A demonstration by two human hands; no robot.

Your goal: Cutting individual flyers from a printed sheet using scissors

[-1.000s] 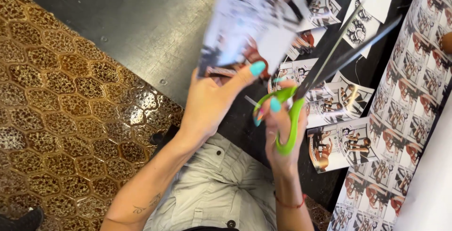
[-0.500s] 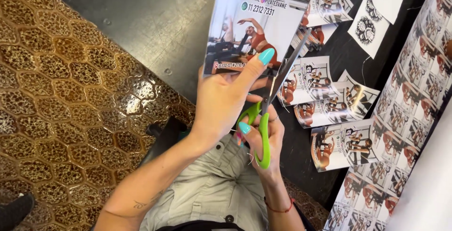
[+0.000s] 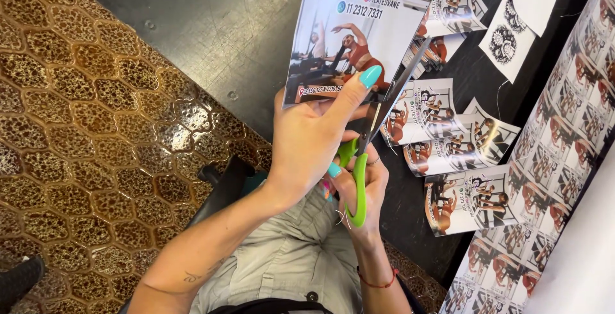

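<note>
Since the earlier frames the printed flyer has swung upright and clear of blur, and the green-handled scissors have drawn in closer to the left hand, their blades now running up along the flyer's right edge.

At far left lies a floor of brown honeycomb-patterned tiles, with the toe of a dark shoe at the bottom corner. Next comes the person's left forearm, a small tattoo near the elbow, rising to the left hand, which pinches the lower edge of the flyer between thumb and fingers, a turquoise thumbnail pressed on the picture side. The flyer is held up in the air over the dark desk. Below it are grey trousers and a black chair arm.

Just right of the left hand, the right hand is curled through the scissors' green loops, closed on the handles; the blades stand only slightly parted against the paper. A red cord circles that wrist.

Further right, cut cards lie overlapping on the desk, then a long uncut sheet of repeated pictures, with white paper at the far edge.
</note>
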